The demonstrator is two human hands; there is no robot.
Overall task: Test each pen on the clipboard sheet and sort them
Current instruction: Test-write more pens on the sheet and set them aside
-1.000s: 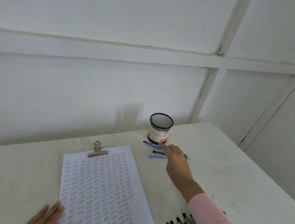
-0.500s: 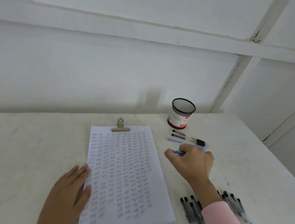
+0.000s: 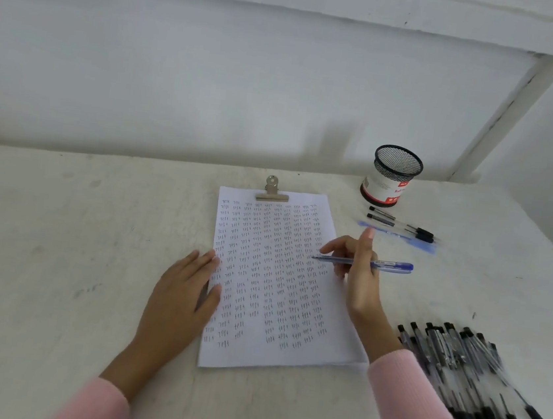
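The right hand pinches a blue pen level over the right edge of the clipboard sheet on the worktop, tip pointing left, while the left hand lies flat, fingers straight, on the sheet's left edge.

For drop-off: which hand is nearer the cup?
Right. The right hand, holding a blue pen, is left of the cup, nearer the person; the left hand rests farther off on the sheet's left edge.
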